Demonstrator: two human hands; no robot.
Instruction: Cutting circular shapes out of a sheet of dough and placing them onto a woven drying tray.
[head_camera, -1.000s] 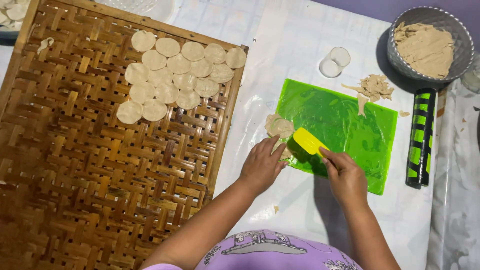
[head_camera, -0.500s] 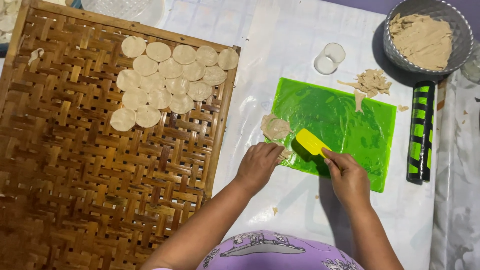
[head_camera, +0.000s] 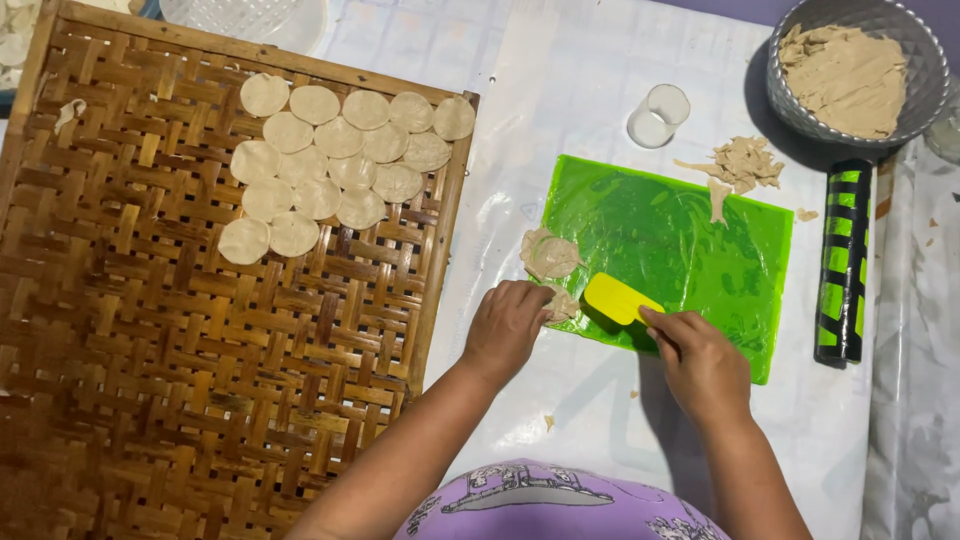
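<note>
White table (head_camera: 600, 100), woven tray (head_camera: 150, 380) beside — right hand (head_camera: 700, 365) gripping yellow scraper (head_camera: 615, 298), left hand (head_camera: 505, 328) pinching dough (head_camera: 562, 305)

White-covered table (head_camera: 560, 100) — tray (head_camera: 150, 400), mat (head_camera: 700, 230), bowl (head_camera: 790, 95)

We see no packages, no labels, no signs and no screens anywhere on our work surface here.
</note>
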